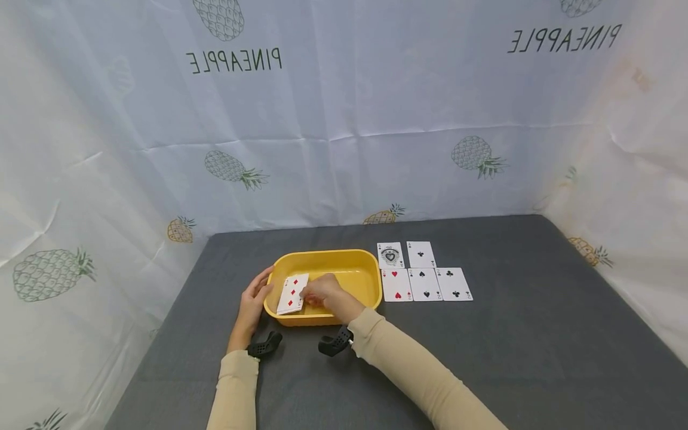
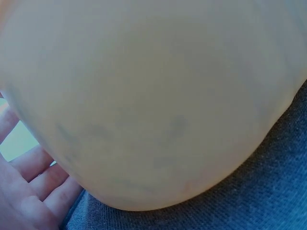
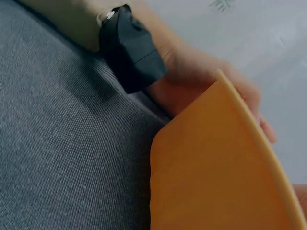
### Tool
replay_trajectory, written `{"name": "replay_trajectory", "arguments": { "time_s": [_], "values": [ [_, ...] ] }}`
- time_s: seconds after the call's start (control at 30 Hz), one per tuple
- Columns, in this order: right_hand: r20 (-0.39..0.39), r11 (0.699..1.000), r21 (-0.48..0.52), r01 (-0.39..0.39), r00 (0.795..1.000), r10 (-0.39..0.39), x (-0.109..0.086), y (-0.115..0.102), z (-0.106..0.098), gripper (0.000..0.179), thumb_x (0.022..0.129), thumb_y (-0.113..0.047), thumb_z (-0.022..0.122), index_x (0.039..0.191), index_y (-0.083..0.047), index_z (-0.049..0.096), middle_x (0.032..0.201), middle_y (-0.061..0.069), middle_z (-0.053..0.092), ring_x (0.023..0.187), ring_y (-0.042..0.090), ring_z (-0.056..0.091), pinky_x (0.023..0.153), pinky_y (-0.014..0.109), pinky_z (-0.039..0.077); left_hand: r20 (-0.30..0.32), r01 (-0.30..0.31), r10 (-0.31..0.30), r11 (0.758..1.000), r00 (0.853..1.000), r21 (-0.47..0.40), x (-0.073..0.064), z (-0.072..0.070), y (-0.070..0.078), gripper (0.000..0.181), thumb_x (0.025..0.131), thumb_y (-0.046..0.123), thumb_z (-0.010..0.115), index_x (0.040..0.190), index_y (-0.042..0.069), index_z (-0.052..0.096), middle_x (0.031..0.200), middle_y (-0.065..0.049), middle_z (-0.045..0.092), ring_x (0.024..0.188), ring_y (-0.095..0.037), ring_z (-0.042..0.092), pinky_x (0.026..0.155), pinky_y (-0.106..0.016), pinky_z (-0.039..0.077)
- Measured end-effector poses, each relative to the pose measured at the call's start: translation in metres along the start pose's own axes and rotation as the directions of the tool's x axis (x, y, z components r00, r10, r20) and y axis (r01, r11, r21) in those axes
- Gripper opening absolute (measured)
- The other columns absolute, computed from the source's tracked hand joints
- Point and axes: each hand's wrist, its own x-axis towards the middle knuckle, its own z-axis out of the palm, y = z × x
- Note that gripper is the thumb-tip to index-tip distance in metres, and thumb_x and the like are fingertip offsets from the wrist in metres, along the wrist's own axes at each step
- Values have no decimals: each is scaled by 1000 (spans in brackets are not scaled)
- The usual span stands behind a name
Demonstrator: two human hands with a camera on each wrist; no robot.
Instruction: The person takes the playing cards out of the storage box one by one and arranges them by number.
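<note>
One yellow tray [image 1: 359, 285]; right of it, five face-up cards [image 1: 424, 285] lie spread, apparently for reading. The left hand [image 1: 251, 301] grips its left rim (steadying, presumably); inside it, the right hand [image 1: 325, 291], fingers curled, seems to pinch the diamond card [image 1: 292, 291], fingertips half hidden.

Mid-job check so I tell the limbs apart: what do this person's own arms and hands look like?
The left sleeve and right sleeve are both long, plain and beige, ending near the wrists. The left hand and right hand wear no gloves. The left wrist unit and right wrist unit are both black and dotted with small holes.
</note>
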Motion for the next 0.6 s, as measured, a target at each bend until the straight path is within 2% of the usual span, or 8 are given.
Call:
{"name": "replay_trajectory", "arguments": {
  "time_s": [0.07,0.2,0.37,0.6],
  "values": [
    [-9,998,-52,24,1000,-24,-1,-1,1,10,73,2,76,77,3,67,54,3,52,43,9,44,44,16,38,0,-4,4,1000,1000,0,0,0,1,46,99,21,51,144,14,44,148,-16,45,108,15,50,87,-5,43],
    [-28,992,-122,44,998,-47,-3,-2,3,16,74,1,77,68,-1,62,49,1,48,41,9,43,41,16,37,1,5,-5,1000,1000,-10,-1,0,2,45,99,20,51,143,16,45,148,-13,46,108,13,51,87,-5,43],
    [-33,991,-127,36,999,-40,0,-1,4,10,76,2,74,75,2,64,52,3,50,41,9,47,41,17,41,10,26,-26,1000,1000,0,1,0,2,44,100,18,49,144,18,44,151,-9,44,111,13,48,87,-3,41],
    [-55,995,-103,1,998,-7,5,1,2,10,77,3,73,83,5,65,57,7,57,39,11,54,42,19,47,9,57,-57,998,998,-16,2,0,1,45,100,16,49,144,19,44,151,-9,43,110,12,49,87,-4,42]
  ]
}}
